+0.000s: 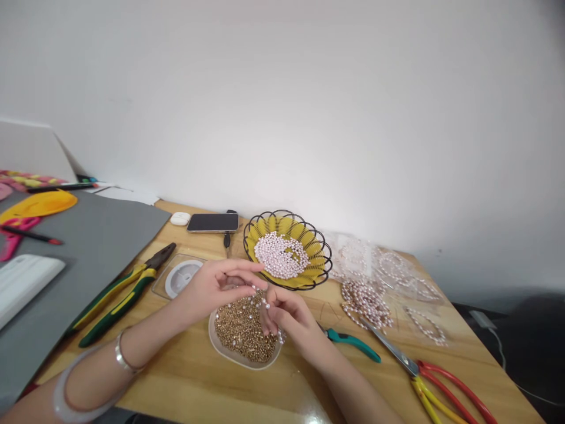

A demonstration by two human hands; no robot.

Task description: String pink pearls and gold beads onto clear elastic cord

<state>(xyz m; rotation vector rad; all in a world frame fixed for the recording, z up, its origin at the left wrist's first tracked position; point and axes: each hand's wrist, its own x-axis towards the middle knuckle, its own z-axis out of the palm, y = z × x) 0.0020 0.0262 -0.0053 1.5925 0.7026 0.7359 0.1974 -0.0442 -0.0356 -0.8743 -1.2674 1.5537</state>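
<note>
Left hand (229, 281) sits at 12 o'clock over a plastic tub (252, 365) of gold beads (241, 330), grip narrow, cannot tell if anything is pinched. Right hand (289, 312), at 2 o'clock, is closed on a pale pearl-bead strand (267, 306) over the tub's 1-2 o'clock side. Around the tub: wire basket (265, 226) with pink pearl beads (278, 256) at 1 o'clock, green-yellow pliers (126, 305) at 9-10, beaded garlands (364, 300) at 3, scissors (412, 366) at 3-4 o'clock.

No text, label, brand, number or sign can be read.
</note>
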